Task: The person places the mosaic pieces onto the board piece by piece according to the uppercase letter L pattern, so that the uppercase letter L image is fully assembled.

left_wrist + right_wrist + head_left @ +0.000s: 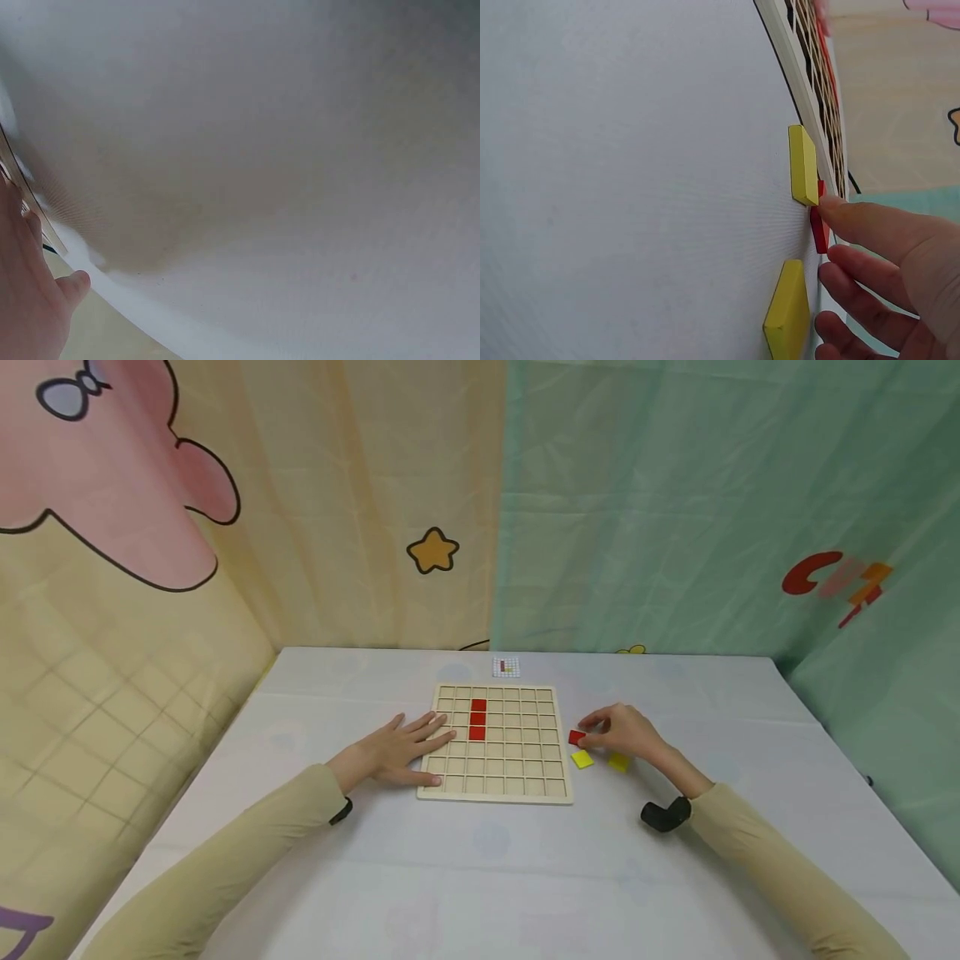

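A pale wooden grid board (517, 768) lies on the table, with three red square tiles (477, 719) in one column of its cells. My left hand (393, 750) rests flat with spread fingers on the board's left edge; the left wrist view shows its thumb (73, 286). To the right of the board, my right hand (626, 732) has its thumb and forefinger at a loose red tile (576, 737), one at either side of it. Two yellow tiles lie close by, one (582, 760) near the board and another (618, 762) under the right hand.
A small printed card (506, 667) with a coloured grid pattern lies behind the board. White cloth (487, 877) covers the table. Patterned curtains (375, 510) stand along the back and both sides.
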`<move>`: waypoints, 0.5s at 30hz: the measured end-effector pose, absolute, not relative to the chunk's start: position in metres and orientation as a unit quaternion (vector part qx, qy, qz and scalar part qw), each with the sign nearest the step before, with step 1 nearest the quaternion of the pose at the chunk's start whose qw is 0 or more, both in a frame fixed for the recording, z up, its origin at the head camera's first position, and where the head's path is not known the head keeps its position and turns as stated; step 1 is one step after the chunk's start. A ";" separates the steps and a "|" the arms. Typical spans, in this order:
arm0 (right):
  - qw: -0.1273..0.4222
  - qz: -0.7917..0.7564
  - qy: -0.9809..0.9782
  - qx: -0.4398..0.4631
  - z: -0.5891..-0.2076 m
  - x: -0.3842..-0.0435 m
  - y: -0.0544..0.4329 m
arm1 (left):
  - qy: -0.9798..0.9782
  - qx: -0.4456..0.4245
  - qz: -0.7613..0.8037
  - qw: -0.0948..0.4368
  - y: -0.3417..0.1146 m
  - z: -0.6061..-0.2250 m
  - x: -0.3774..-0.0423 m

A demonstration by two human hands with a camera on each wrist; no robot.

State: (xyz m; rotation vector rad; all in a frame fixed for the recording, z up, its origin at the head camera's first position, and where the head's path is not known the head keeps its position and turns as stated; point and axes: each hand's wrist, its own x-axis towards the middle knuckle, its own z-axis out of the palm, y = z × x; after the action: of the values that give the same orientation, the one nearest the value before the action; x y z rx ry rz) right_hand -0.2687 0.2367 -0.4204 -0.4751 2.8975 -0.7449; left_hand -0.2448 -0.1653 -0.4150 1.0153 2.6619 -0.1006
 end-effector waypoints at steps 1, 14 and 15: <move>0.059 -0.245 0.955 -0.154 -0.421 -0.269 0.237 | 0.924 0.353 -0.035 0.144 -0.166 -0.415 -0.245; 0.068 -0.245 0.948 -0.191 -0.418 -0.268 0.239 | 0.923 0.356 -0.035 0.139 -0.167 -0.416 -0.245; 0.070 -0.245 0.948 -0.191 -0.418 -0.268 0.238 | 0.924 0.356 -0.037 0.139 -0.167 -0.416 -0.245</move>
State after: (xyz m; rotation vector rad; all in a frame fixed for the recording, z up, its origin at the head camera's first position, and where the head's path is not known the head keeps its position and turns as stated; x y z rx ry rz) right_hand -0.2678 0.2385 -0.4184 -0.5735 2.8533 -0.7362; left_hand -0.2452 -0.1668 -0.4162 1.0285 2.6703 -0.1069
